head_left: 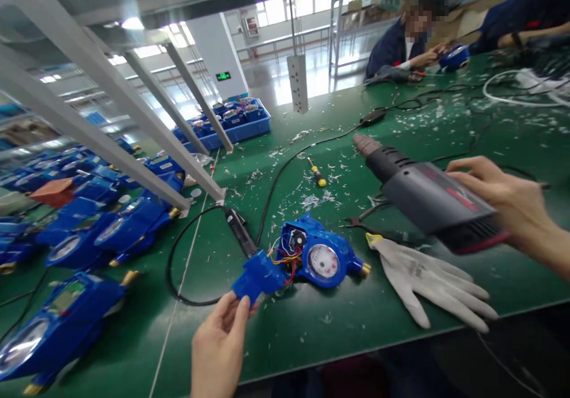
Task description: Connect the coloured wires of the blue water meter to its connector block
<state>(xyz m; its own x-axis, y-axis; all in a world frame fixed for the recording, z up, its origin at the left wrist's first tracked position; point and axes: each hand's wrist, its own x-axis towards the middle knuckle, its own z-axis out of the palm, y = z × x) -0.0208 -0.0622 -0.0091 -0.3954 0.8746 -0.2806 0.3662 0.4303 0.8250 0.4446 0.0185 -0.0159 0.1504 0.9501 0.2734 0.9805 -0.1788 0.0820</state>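
Observation:
My left hand (222,332) pinches the edge of a blue plastic cover (258,276). Coloured wires run from that cover into the opened blue water meter (324,260), which lies on the green table with its round dial facing up. In my right hand (512,208) is a dark grey heat gun (427,196), held above the table with its nozzle pointing to the upper left. Below the heat gun lies a white work glove (427,276). A black pen-shaped tool (239,230) with a cable rests just behind the cover.
Many blue meters (129,226) crowd the left side, beside slanted metal posts (196,166). A blue crate (247,129) holds more. A yellow-black screwdriver (317,174), pliers (356,222), scraps and cables lie about. A power strip (297,83) hangs overhead. Co-workers (394,47) sit across the table.

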